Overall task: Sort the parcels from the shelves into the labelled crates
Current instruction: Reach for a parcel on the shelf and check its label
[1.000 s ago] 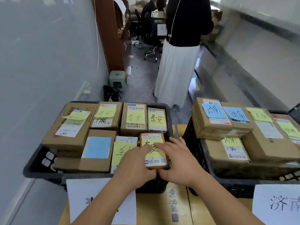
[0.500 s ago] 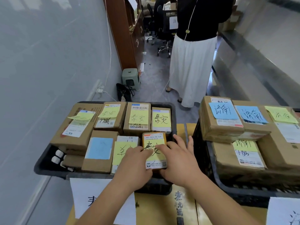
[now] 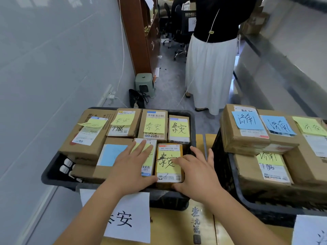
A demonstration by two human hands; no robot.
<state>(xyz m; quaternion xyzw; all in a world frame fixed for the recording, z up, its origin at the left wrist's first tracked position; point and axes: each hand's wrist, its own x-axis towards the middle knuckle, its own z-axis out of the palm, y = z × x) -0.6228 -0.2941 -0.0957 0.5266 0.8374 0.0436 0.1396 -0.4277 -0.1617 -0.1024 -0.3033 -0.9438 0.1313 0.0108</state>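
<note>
A small brown parcel point(image 3: 169, 162) with a yellow handwritten note lies at the front right of the left black crate point(image 3: 53, 175), among several other labelled parcels. My right hand point(image 3: 196, 171) touches that parcel's right edge with spread, straight fingers. My left hand point(image 3: 131, 169) lies flat on the neighbouring parcel point(image 3: 150, 157) just to its left, fingers straight. A white paper label point(image 3: 127, 218) hangs on the crate's front. The right black crate point(image 3: 223, 175) holds larger boxes with blue and yellow notes.
Both crates stand on yellow cartons point(image 3: 182, 225). A person in a white skirt point(image 3: 210, 68) stands in the aisle beyond the crates. A green stool point(image 3: 144, 84) and a black bag point(image 3: 137, 99) sit by the left wall, next to a wooden cabinet point(image 3: 139, 36).
My left hand has slid off the small parcel onto the parcel to its left and flattened. My right hand stays at the small parcel's right edge. The view has tilted up slightly.
</note>
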